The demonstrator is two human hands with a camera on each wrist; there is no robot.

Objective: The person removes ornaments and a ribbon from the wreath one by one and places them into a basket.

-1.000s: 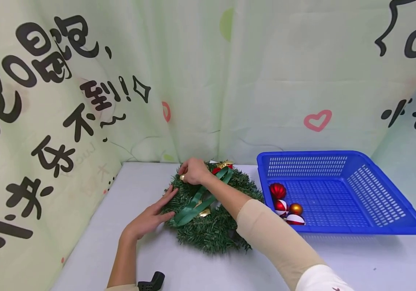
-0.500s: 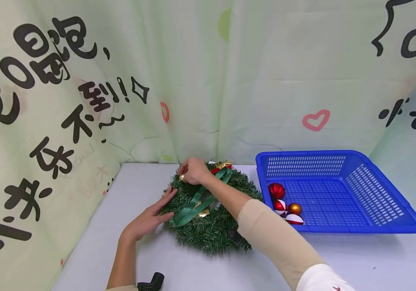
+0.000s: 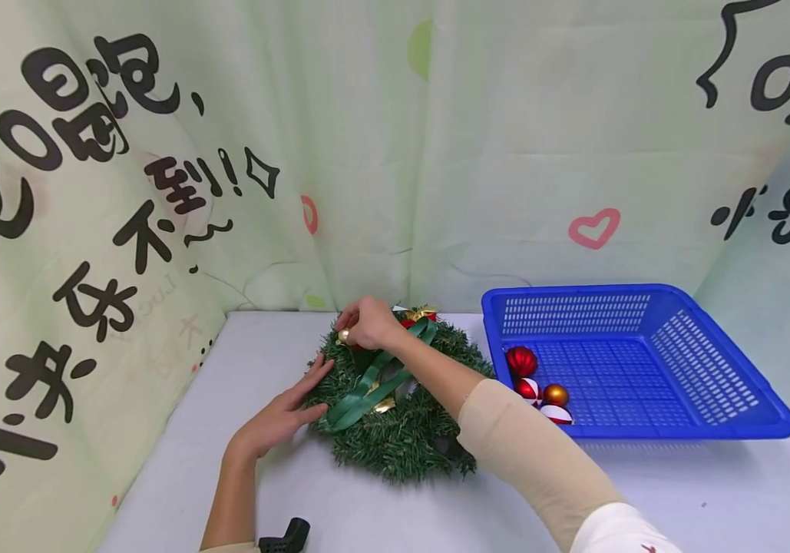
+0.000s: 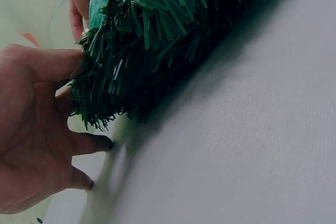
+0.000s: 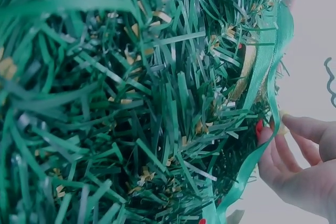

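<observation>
A green artificial wreath (image 3: pixel 398 449) lies on the white table, a green ribbon (image 3: pixel 348 412) looped across it. Red and gold decoration (image 3: pixel 421 315) shows at its far side. At the wreath's upper left, my right hand (image 3: pixel 371 323) pinches a small shiny gold ornament (image 3: pixel 344 336). Its exact shape is hard to tell; the right wrist view shows thumb and fingertips meeting on it beside the ribbon. My left hand (image 3: pixel 286 412) rests against the wreath's left edge with fingers spread and fairly straight. In the left wrist view, the left hand's (image 4: pixel 39 124) thumb touches the wreath's needles.
A blue plastic basket (image 3: pixel 699 430) stands at the right of the table. In its left corner lie a red ball (image 3: pixel 522 361), a gold ball (image 3: pixel 556 395) and red-and-white balls (image 3: pixel 556 415). A printed curtain (image 3: pixel 505 153) hangs behind and at the sides.
The whole scene shifts slightly left as the head view turns. Both hands keep nearly the same places on the wreath; the right hand still pinches the gold ornament.
</observation>
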